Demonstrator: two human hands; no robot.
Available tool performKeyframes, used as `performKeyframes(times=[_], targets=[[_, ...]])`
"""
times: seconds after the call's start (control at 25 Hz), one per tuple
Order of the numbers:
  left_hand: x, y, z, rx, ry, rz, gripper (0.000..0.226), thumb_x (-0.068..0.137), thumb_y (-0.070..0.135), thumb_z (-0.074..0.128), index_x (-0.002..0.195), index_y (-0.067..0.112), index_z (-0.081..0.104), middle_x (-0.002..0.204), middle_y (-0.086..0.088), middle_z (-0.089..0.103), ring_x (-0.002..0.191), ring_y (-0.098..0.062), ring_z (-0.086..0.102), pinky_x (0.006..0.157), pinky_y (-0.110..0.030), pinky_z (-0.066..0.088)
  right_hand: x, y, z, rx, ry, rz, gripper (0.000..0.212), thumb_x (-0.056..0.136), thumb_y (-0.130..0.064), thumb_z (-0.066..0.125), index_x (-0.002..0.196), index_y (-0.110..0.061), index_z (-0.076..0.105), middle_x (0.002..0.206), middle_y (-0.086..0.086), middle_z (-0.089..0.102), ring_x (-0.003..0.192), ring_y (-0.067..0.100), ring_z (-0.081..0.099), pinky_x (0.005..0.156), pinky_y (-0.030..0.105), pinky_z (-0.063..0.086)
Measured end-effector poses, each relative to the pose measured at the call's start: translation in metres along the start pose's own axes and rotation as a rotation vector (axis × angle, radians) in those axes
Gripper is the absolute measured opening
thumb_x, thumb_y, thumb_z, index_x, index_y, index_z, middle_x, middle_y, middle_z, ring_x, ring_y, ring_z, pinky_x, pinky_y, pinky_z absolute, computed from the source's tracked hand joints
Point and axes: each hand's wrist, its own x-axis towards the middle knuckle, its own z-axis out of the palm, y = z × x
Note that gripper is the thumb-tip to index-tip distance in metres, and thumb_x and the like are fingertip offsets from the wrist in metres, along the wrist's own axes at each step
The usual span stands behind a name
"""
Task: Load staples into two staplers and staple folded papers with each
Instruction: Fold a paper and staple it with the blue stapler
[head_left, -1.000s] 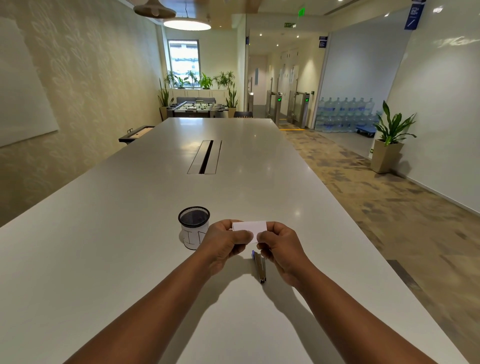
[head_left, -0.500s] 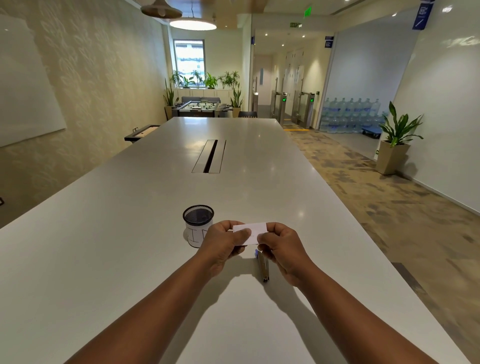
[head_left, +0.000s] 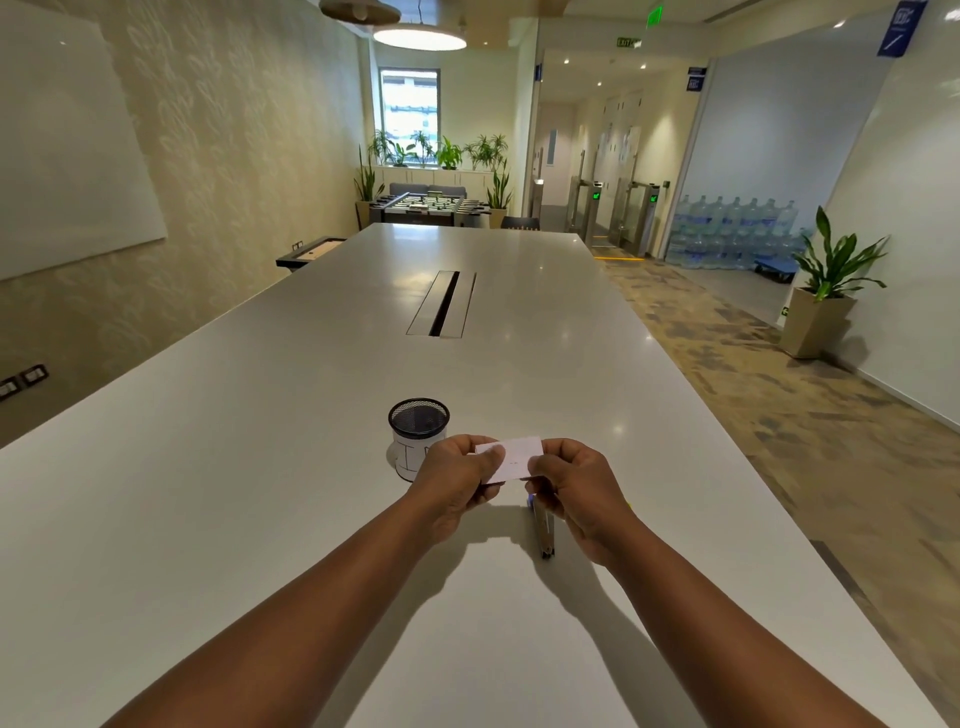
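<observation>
Above the white desk, the left hand and right hand each pinch an end of the folded paper, with a stapler lying just beneath beside a mesh cup.

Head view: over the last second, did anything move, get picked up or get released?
Nothing visibly changed. The left hand and right hand pinch the folded paper by its two ends above the table, as before. The stapler lies under the right hand, and the mesh cup stands to the left. Only the camera shifted slightly.
</observation>
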Motion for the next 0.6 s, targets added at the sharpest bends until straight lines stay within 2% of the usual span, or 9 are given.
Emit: performKeyframes(times=[0.08, 0.16, 0.28, 0.4, 0.48, 0.52, 0.6], targets=[[0.002, -0.004, -0.005, 0.017, -0.017, 0.018, 0.016, 0.093, 0.004, 0.066, 0.108, 0.01, 0.067, 0.105, -0.013, 0.071, 0.081, -0.02, 0.065, 0.063, -0.026, 0.056, 0.002, 0.002, 0.001, -0.078, 0.056, -0.042, 0.014, 0.087, -0.002, 0.059, 0.087, -0.009, 0.071, 0.069, -0.002, 0.069, 0.065, 0.016, 0.057, 0.065, 0.032, 0.048], [0.002, -0.007, -0.009, 0.027, -0.019, 0.041, 0.019, 0.09, -0.001, 0.069, 0.104, 0.012, 0.066, 0.098, -0.011, 0.071, 0.079, -0.02, 0.065, 0.063, -0.026, 0.056, 0.006, 0.005, 0.003, -0.158, 0.123, -0.096, 0.018, 0.085, -0.002, 0.059, 0.079, -0.014, 0.071, 0.067, -0.002, 0.068, 0.064, 0.016, 0.055, 0.063, 0.032, 0.046], [0.003, -0.014, -0.021, 0.08, 0.046, 0.08, 0.019, 0.085, 0.001, 0.074, 0.099, 0.011, 0.065, 0.084, -0.008, 0.072, 0.072, -0.018, 0.066, 0.069, -0.03, 0.056, 0.014, 0.009, 0.007, -0.251, 0.155, -0.133, 0.02, 0.084, -0.002, 0.059, 0.081, -0.015, 0.074, 0.078, 0.011, 0.074, 0.061, 0.016, 0.054, 0.057, 0.031, 0.046], [0.008, -0.029, -0.041, 0.172, 0.132, 0.092, 0.017, 0.085, 0.001, 0.074, 0.096, 0.01, 0.065, 0.075, -0.004, 0.07, 0.069, -0.016, 0.065, 0.067, -0.027, 0.054, 0.023, 0.009, 0.015, -0.319, 0.172, -0.189, 0.021, 0.086, -0.004, 0.06, 0.084, -0.018, 0.075, 0.082, 0.01, 0.074, 0.065, 0.012, 0.061, 0.059, 0.024, 0.048], [0.011, -0.04, -0.056, 0.348, 0.209, 0.119, 0.014, 0.084, 0.004, 0.072, 0.093, 0.013, 0.067, 0.077, -0.002, 0.069, 0.068, -0.012, 0.064, 0.062, -0.018, 0.05, 0.03, 0.004, 0.023, -0.346, 0.153, -0.228, 0.022, 0.089, -0.003, 0.059, 0.09, -0.017, 0.075, 0.083, 0.003, 0.074, 0.063, 0.0, 0.064, 0.055, 0.013, 0.046], [0.013, -0.045, -0.063, 0.484, 0.252, 0.142, 0.012, 0.084, 0.006, 0.069, 0.092, 0.015, 0.068, 0.079, 0.002, 0.069, 0.07, -0.009, 0.063, 0.06, -0.014, 0.047, 0.036, 0.0, 0.028, -0.378, 0.144, -0.262, 0.022, 0.09, -0.005, 0.059, 0.094, -0.018, 0.076, 0.083, 0.002, 0.074, 0.062, -0.001, 0.064, 0.053, 0.013, 0.045], [0.017, -0.052, -0.076, 0.708, 0.299, 0.181, 0.012, 0.085, 0.009, 0.062, 0.09, 0.018, 0.068, 0.083, 0.007, 0.068, 0.075, -0.007, 0.061, 0.06, -0.011, 0.041, 0.05, -0.005, 0.04, -0.485, 0.139, -0.374, 0.022, 0.091, -0.011, 0.06, 0.099, -0.022, 0.078, 0.082, -0.001, 0.074, 0.068, 0.008, 0.065, 0.058, 0.024, 0.048]])
